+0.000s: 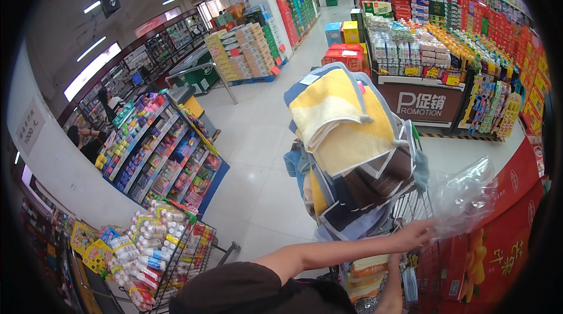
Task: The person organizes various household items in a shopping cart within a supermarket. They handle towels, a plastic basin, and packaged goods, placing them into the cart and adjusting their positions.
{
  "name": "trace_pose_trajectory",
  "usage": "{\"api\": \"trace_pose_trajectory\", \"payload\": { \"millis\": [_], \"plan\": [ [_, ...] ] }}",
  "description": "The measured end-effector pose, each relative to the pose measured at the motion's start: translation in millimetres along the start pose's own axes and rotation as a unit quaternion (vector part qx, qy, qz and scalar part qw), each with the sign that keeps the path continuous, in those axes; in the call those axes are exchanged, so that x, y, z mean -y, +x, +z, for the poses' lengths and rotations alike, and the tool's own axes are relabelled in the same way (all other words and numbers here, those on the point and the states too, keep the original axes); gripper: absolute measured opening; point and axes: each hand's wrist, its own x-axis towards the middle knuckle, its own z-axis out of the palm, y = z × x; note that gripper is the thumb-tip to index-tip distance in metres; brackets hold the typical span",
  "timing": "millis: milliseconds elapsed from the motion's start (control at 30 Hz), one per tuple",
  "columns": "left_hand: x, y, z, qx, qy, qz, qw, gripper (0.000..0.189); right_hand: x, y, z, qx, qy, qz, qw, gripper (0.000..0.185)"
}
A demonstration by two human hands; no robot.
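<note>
My left arm reaches across to the right, and my left hand (415,235) grips a crumpled clear plastic bag (466,195). Below it rises my right forearm; my right hand (395,257) is mostly hidden behind the left wrist, so its grip is unclear. Before me stands a wire shopping cart (413,204) heaped with folded towels. Yellow and cream towels (338,125) with grey edging top the pile, above dark brown ones (369,182). Orange and cream folded cloths (363,276) lie at the near end, under my arm.
A wire cart of bottles (145,248) stands at lower left, near a snack shelf (176,151). Red cartons (492,248) stand close on the right. Beyond the towels are a promotion display (420,100) and stacked cartons (246,50). Two people (107,103) are at far left.
</note>
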Motion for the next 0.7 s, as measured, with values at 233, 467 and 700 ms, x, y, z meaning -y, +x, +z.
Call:
{"api": "trace_pose_trajectory", "payload": {
  "millis": [233,467,700],
  "plan": [
    [108.8,-0.1,-18.7,0.346,0.3,-0.236,0.857,0.03,-7.8,-30.5,-17.4,0.029,0.131,-0.108,0.985,0.024],
    [249.9,-38.7,-93.7,0.02,0.409,-0.282,0.867,0.055,-45.5,-98.6,-59.0,-0.239,0.222,-0.136,0.935,0.017],
    [273.5,-35.4,-95.8,0.013,0.284,-0.533,0.797,0.086,-98.2,-112.8,-54.9,-0.325,0.073,0.068,0.94,0.027]
  ]
}}
